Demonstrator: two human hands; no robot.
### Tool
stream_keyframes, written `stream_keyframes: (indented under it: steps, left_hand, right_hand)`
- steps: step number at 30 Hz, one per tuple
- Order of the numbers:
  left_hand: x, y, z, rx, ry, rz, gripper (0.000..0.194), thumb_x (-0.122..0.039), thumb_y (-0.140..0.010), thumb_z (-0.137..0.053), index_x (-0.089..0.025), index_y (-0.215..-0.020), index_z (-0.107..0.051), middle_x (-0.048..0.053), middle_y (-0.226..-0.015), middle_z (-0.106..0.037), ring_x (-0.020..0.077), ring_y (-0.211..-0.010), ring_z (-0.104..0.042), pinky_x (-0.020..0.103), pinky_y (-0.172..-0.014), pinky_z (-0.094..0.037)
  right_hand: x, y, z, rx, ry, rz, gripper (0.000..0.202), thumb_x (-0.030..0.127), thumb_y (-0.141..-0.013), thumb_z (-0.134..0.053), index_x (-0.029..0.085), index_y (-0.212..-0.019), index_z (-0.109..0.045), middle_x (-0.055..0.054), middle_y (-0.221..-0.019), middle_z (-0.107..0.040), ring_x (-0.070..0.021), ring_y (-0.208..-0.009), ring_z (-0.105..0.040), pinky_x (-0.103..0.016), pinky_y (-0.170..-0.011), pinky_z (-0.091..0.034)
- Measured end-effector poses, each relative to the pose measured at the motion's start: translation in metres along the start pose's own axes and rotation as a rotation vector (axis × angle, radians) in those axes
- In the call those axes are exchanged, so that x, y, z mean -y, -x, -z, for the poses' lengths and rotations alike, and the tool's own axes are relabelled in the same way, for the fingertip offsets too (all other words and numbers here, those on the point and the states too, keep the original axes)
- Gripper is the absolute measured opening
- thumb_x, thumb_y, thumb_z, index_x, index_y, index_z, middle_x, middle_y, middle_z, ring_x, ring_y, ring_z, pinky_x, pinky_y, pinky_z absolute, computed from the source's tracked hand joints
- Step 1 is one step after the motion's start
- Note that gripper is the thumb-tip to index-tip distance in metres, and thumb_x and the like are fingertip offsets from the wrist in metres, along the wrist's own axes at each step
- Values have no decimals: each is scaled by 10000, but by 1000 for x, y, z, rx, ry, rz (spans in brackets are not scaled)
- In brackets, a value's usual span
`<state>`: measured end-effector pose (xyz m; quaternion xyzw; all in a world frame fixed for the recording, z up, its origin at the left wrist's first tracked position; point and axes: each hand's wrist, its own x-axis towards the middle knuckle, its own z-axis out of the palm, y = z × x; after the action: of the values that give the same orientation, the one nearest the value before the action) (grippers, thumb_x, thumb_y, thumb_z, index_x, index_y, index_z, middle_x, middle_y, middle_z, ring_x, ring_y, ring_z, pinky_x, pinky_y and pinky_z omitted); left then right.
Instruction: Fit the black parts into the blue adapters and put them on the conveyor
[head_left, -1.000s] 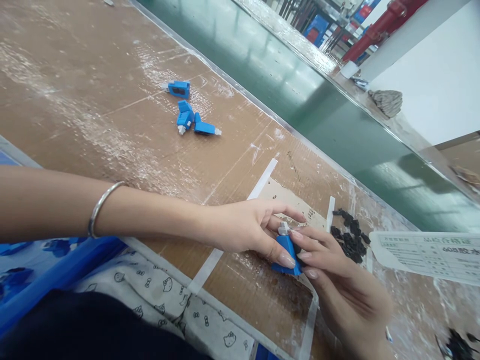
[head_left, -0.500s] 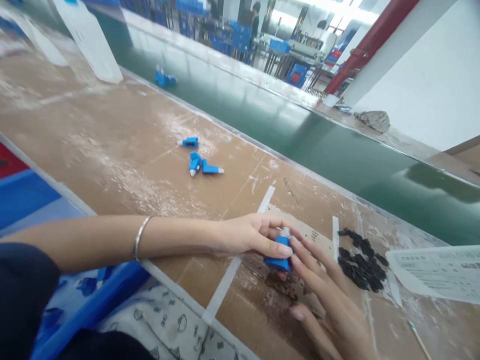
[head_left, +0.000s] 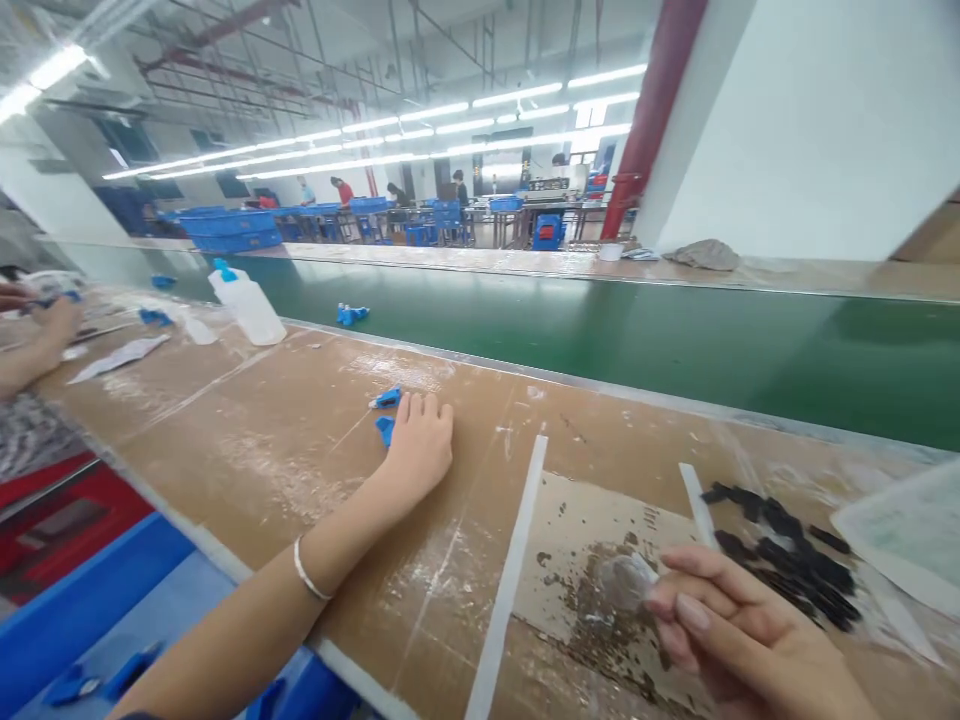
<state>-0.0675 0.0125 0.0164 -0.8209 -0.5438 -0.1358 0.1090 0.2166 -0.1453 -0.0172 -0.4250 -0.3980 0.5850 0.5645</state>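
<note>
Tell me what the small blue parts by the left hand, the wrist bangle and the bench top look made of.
Blue parts: moulded plastic by the look, uniform saturated colour, dull sheen. Bangle: probably silvery metal, thin and bright. Bench top: seemingly brown board under glossy clear tape, scuffed whitish. Left hand lies flat beside the parts.

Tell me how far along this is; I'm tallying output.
Done: blue parts lie on the bench by the left hand, which rests over them. In hand: the right hand pinches a small clear piece. Left: a pile of black bits beside it.

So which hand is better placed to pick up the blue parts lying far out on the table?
Probably the left hand: it rests palm down right beside the blue parts. The right hand is close in, near the black pieces.
</note>
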Motion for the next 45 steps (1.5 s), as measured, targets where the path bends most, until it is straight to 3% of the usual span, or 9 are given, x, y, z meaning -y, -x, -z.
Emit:
stream_keyframes:
  steps: [5, 9, 12, 19, 24, 31, 37, 42, 45]
  left_hand:
    - [-33, 11, 3, -58, 398, -237, 174, -206, -972, -513, -180, -1088, -641, 122, -1277, -632, 255, -1247, -554, 489, -1093, -437]
    - [-59, 36, 15, -119, 1011, -544, 195, -240, -978, -557, -195, -1154, -627, 101, -1181, -674, 202, -1180, -606, 406, -1031, -505]
    - [-67, 48, 18, -129, 1172, -690, 269, -279, -955, -608, -188, -1208, -621, 114, -1137, -682, 210, -1139, -619, 377, -1004, -522]
    - [-70, 48, 15, -128, 1083, -662, 232, -152, -926, -596, -189, -1152, -628, 98, -1075, -696, 191, -1077, -633, 340, -956, -534]
    - [-68, 45, 16, -172, 935, -617, 276, -45, -910, -548, -199, -1125, -625, 64, -1089, -689, 155, -1099, -625, 279, -970, -516]
    - [-62, 45, 9, -148, 849, -562, 271, -71, -926, -539, -235, -1120, -634, 43, -1124, -688, 175, -1111, -630, 316, -962, -534]
    - [-63, 37, 5, -182, 725, -508, 181, -154, -942, -545, -228, -1058, -662, 35, -1088, -715, 201, -1038, -661, 367, -914, -521]
    - [-58, 31, 6, -207, 642, -507, 157, -162, -941, -541, -225, -1037, -647, 14, -1047, -719, 196, -997, -663, 357, -874, -494]
    - [-56, 31, 4, -200, 603, -501, 151, -174, -952, -528, -228, -1047, -632, 16, -1053, -711, 200, -1000, -649, 366, -890, -458]
  right_hand:
    - [25, 11, -39, -33, -277, -218, 269, 297, -775, -835, 204, -1008, -739, -70, -874, -800, -152, -732, -759, -209, -627, -595]
    - [31, 16, -45, 128, -376, -291, 274, 327, -836, -788, 199, -1070, -724, -74, -1021, -799, -145, -901, -766, -201, -761, -592]
    - [29, 17, -42, 189, -399, -353, 182, 322, -845, -786, 195, -949, -708, -40, -946, -807, -118, -852, -766, -180, -727, -575]
    - [15, 12, -36, 299, -550, -261, 363, 403, -726, -875, 197, -687, -580, 77, -518, -618, -24, -438, -494, -127, -492, -385]
    - [-6, 6, -31, 598, -660, -39, 556, 667, -740, -745, 230, -555, -455, 120, -350, -425, -34, -291, -353, -152, -384, -311]
    - [-41, -4, -22, 585, -256, 168, 744, 927, -505, -615, 251, -511, -306, 152, -272, -339, -50, -266, -364, -195, -419, -406]
    - [-23, -1, -17, 647, -423, -12, 677, 819, -539, -735, 253, -550, -364, 157, -303, -368, -56, -284, -417, -188, -432, -433]
    - [1, 0, -37, 902, -878, 226, 447, 434, -723, -809, 235, -622, -421, 168, -448, -526, 5, -340, -463, -106, -465, -411]
    - [11, -3, -48, 906, -886, 248, 500, 493, -729, -788, 234, -634, -370, 187, -426, -467, 23, -293, -409, -71, -430, -381]
